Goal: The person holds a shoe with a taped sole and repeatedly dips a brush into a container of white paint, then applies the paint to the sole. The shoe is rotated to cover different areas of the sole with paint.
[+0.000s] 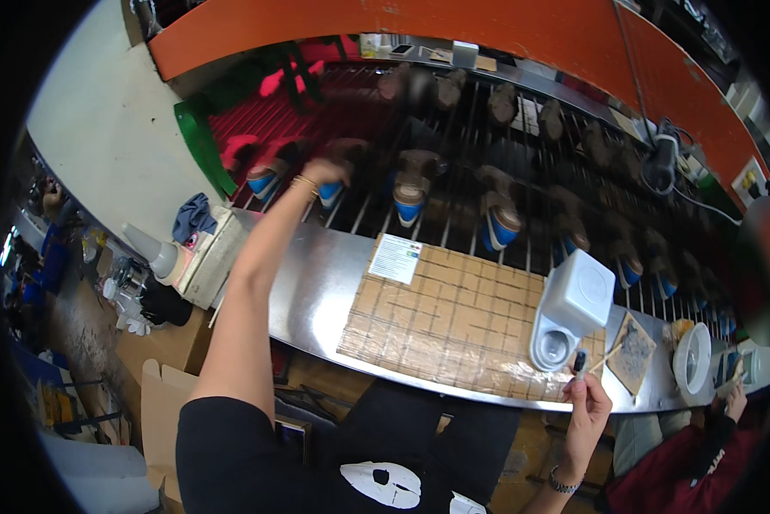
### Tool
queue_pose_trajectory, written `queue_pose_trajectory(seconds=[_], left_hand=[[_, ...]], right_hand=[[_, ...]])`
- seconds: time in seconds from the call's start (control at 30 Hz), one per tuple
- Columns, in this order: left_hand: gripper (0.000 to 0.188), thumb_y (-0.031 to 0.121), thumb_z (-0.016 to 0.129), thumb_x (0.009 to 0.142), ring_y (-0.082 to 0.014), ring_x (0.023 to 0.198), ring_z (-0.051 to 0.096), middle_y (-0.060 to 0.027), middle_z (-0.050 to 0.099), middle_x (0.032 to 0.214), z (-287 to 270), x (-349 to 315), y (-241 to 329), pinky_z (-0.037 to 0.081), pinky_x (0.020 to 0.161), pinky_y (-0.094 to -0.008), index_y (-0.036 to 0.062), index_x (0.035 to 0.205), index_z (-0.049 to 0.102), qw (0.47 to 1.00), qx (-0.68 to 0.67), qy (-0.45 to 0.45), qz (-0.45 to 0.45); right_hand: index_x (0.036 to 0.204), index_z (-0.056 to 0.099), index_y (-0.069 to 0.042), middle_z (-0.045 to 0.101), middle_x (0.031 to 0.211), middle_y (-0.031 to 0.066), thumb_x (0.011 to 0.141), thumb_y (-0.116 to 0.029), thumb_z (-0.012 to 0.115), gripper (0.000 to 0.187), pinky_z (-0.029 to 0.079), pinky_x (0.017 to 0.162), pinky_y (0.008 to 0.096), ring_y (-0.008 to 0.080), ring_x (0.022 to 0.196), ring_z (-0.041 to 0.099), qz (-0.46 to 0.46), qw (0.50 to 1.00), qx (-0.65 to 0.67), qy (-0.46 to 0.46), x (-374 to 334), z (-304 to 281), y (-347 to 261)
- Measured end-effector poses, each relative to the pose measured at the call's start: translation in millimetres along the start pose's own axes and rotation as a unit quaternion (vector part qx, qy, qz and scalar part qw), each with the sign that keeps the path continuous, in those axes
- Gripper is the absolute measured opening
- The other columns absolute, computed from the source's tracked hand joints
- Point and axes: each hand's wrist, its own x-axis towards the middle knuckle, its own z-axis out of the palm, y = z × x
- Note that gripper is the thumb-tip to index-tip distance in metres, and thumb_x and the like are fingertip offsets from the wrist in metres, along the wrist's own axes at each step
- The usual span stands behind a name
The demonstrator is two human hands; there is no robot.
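At the left of the rack of metal bars, my left hand (323,174) is closed over a blue-toed shoe (330,195); its fingertips are partly hidden and slightly blurred. Similar shoes with blue toes and tan undersides lie along the near row, among them one shoe (408,201) just to the right and another shoe (501,224) beyond it. Near the front edge of the bench, my right hand (589,403) pinches a small brush (580,363), its dark tip pointing up. Just beyond that brush stands a pale grey plastic dispenser (578,295) with a small round cup at its base.
Taped cardboard (445,321) covers part of the metal bench (308,291). To the right lie a stained board (632,353) and a white bowl (692,360). An orange beam (453,21) spans above the rack; red light glows at its left. A co-worker's hand (731,401) is at far right.
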Motion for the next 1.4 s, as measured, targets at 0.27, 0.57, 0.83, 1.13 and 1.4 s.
queue_pose_trajectory(seconds=[0.27, 0.57, 0.83, 1.13, 1.4], left_hand=[[0.073, 0.057, 0.042, 0.101, -0.0422, 0.132, 0.049, -0.0276, 0.039, 0.15, -63.3, -71.1, 220.3, 0.044, 0.105, -0.0613, 0.0047, 0.151, 0.031, 0.545, -0.829, -0.014, -0.126], [0.088, 0.04, 0.068, 0.089, -0.0368, 0.136, 0.045, -0.0239, 0.04, 0.151, -16.1, -168.0, 352.8, 0.038, 0.114, -0.0489, -0.0004, 0.153, 0.023, 0.44, -0.878, 0.055, -0.179], [0.095, 0.055, 0.069, 0.087, -0.042, 0.144, 0.032, -0.0207, 0.031, 0.158, -27.6, -194.6, 375.3, 0.027, 0.112, -0.0696, 0.0073, 0.156, 0.025, 0.3, -0.947, 0.108, 0.03], [0.106, 0.047, 0.08, 0.079, -0.0316, 0.141, 0.039, -0.0201, 0.035, 0.154, -32.6, -176.7, 451.6, 0.034, 0.116, -0.0493, 0.0018, 0.155, 0.022, 0.74, -0.629, 0.19, -0.142], [0.106, 0.004, 0.085, 0.071, -0.0262, 0.133, 0.047, -0.0195, 0.043, 0.146, 21.1, -196.3, 475.1, 0.046, 0.106, -0.0385, 0.0043, 0.155, 0.021, 0.825, -0.546, 0.13, -0.07]], right_hand=[[0.113, 0.071, 0.002, 0.056, 0.078, 0.0035, 0.095, -0.008, 0.065, 0.021, 0.04, 0.068, 0.0253, 0.0105, 0.074, 0.049, -0.075, 0.929, -0.323, 0.161, -1.6, -55.5, -2.9], [0.096, 0.079, -0.011, 0.064, 0.085, 0.0035, 0.083, -0.015, 0.076, 0.014, 0.04, 0.076, 0.0354, 0.021, 0.082, 0.059, -0.215, 0.842, -0.486, 0.095, 26.8, -35.8, 10.2], [0.097, 0.079, -0.011, 0.065, 0.082, 0.0043, 0.084, -0.016, 0.075, 0.014, 0.037, 0.073, 0.0345, 0.0211, 0.075, 0.058, -0.22, 0.822, -0.518, 0.079, 26.9, -33.3, 9.7], [0.101, 0.076, 0.002, 0.065, 0.071, -0.003, 0.094, -0.024, 0.071, 0.028, 0.036, 0.054, 0.0238, 0.0029, 0.062, 0.045, 0.143, 0.975, -0.164, 0.036, 16.4, -47.3, 18.9], [0.097, 0.08, -0.007, 0.064, 0.09, 0.0055, 0.074, 0.0, 0.082, 0.024, 0.047, 0.07, 0.0267, 0.0154, 0.08, 0.06, -0.309, 0.872, -0.358, 0.129, 26.4, -39.8, -63.7]])
